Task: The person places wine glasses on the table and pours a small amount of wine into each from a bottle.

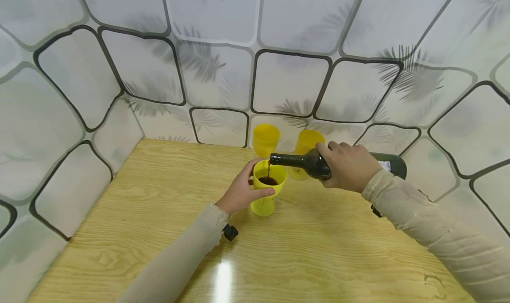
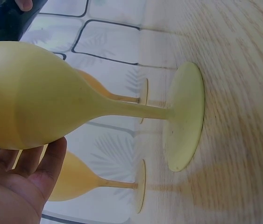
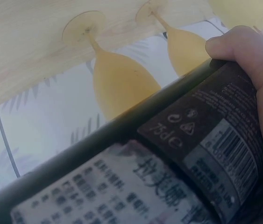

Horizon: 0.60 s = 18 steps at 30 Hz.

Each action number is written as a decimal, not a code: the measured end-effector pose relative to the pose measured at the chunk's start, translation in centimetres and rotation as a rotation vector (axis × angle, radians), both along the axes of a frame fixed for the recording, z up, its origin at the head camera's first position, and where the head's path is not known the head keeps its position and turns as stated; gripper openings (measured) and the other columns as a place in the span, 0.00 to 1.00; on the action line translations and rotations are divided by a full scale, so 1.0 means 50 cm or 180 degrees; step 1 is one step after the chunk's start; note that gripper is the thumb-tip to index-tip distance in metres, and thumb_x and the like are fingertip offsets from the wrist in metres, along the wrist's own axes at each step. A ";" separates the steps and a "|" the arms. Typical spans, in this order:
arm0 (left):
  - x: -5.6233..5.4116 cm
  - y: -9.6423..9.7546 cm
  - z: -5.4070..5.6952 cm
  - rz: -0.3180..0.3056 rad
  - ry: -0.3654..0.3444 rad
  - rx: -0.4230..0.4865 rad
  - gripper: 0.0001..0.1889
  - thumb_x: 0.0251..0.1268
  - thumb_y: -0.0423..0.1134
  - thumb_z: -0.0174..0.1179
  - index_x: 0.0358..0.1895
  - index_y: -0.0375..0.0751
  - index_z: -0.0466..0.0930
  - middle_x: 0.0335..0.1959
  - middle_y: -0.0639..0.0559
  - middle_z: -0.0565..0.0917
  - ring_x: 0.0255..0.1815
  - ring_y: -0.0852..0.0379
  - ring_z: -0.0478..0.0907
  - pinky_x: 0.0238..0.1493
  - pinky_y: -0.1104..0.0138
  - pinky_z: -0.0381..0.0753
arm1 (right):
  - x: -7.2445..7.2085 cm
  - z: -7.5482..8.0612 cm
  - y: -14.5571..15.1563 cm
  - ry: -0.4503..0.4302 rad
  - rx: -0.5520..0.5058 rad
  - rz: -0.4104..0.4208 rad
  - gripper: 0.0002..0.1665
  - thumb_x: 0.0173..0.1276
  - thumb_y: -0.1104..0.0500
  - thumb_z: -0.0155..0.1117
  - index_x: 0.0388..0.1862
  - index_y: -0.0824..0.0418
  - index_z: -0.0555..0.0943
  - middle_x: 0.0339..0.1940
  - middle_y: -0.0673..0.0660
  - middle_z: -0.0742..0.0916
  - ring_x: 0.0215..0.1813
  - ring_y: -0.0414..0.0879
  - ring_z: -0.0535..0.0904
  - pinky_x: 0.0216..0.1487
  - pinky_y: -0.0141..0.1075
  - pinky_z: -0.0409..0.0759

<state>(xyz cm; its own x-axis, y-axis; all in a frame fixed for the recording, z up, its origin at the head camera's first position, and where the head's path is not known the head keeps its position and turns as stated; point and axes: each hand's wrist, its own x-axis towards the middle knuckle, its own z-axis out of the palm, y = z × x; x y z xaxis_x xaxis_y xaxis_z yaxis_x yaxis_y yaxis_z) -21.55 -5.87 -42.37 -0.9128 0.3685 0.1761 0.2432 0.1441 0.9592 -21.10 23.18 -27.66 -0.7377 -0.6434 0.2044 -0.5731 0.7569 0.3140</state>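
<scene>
A yellow wine glass (image 1: 279,186) stands upright on the table, and dark liquid (image 1: 268,180) lies in its bowl. My left hand (image 1: 244,189) holds that bowl from the left, its thumb along the near side. My right hand (image 1: 350,166) grips a dark green wine bottle (image 1: 317,165), tilted nearly level with its mouth over the glass's rim. A thin dark stream (image 1: 268,168) falls from the mouth into the glass. In the right wrist view the bottle shows a black label (image 3: 215,126) with a barcode and a white printed label (image 3: 117,186).
Behind the held glass stand two more yellow wine glasses (image 1: 265,139) (image 1: 310,140), near the patterned wall (image 1: 223,77). The wood-grain table (image 1: 159,197) meets the wall at its back and left edges. Small black devices sit at both wrists.
</scene>
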 end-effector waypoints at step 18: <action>0.002 0.003 0.004 0.0031 -0.0051 0.0006 0.46 0.58 0.50 0.78 0.77 0.63 0.61 0.69 0.58 0.73 0.67 0.54 0.72 0.68 0.51 0.75 | 0.004 0.002 0.001 0.0008 0.0025 0.0042 0.41 0.43 0.42 0.83 0.49 0.60 0.73 0.26 0.57 0.79 0.20 0.49 0.75 0.16 0.46 0.79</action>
